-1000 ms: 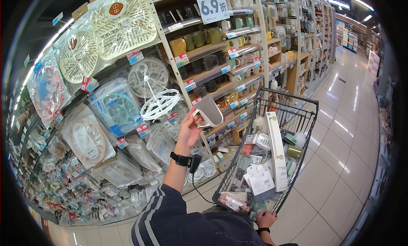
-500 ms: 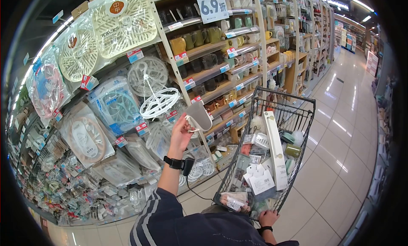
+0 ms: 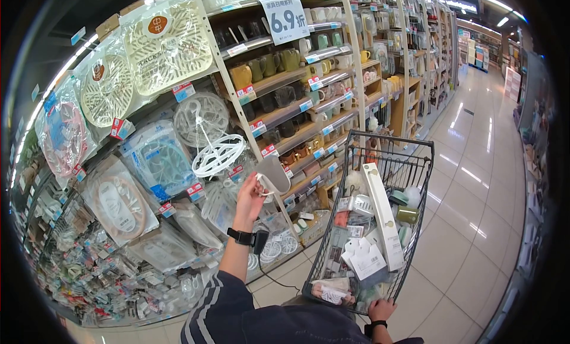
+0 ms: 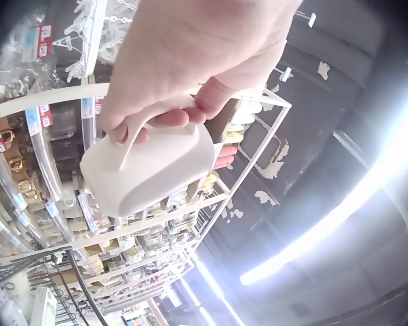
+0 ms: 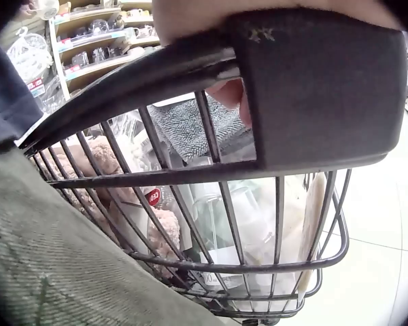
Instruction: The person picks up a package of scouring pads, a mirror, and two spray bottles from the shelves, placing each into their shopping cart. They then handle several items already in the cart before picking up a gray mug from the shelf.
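Observation:
My left hand [image 3: 250, 197] holds a white mug [image 3: 274, 175] with a grey inside by its handle, in front of the shelves. Seen in the left wrist view, the fingers of the left hand [image 4: 190, 61] curl through the handle of the mug [image 4: 156, 170]. Down at the near rim of the shopping cart [image 3: 389, 143], my right hand [image 3: 382, 310] grips the edge. In the right wrist view the cart's dark corner piece [image 5: 319, 95] covers most of that hand, with fingertips [image 5: 234, 96] showing below the rim.
Shelves of mugs [image 3: 290, 60] stand ahead, under a 6.9 price sign [image 3: 285, 18]. Packed racks and a white round hanger [image 3: 218, 156] hang at the left. The cart holds a long white box [image 3: 383, 216] and several packages. A tiled aisle [image 3: 460, 189] runs along the right.
The left hand with the mug has moved left and slightly down, and the mug has turned a little. The right hand remains at the cart's rim while the head view has shifted slightly.

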### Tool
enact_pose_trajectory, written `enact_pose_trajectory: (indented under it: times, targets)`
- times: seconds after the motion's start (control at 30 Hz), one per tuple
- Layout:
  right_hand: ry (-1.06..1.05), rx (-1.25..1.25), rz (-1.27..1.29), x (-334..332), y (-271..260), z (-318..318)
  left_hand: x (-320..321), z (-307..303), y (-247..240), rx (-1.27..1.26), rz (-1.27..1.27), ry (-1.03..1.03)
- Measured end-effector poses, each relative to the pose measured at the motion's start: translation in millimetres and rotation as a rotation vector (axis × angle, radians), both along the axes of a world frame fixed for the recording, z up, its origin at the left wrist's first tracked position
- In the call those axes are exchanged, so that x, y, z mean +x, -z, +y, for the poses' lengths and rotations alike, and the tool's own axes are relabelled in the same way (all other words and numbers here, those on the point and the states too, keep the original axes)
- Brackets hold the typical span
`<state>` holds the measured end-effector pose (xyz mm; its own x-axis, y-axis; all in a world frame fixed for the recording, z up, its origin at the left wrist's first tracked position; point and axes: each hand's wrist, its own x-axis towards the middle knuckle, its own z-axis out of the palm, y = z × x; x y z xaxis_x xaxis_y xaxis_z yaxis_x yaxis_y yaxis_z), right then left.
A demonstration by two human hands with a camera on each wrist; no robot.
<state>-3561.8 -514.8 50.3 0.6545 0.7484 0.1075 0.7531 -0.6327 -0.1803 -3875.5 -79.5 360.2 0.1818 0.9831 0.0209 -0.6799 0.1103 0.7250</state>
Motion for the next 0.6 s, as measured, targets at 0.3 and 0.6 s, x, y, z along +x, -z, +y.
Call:
enact_pose_trajectory:
  times: [0.3, 0.6]
  targets:
    - [0.048, 0.021, 0.013, 2.9, -9.7, 6.2, 14.5, 14.7, -33.6, 0.071, -0.078, 0.065]
    - [0.07, 0.022, 0.039, 26.2, -8.6, 11.7, 42.1, 25.2, -43.4, 0.109, -0.024, 0.073]
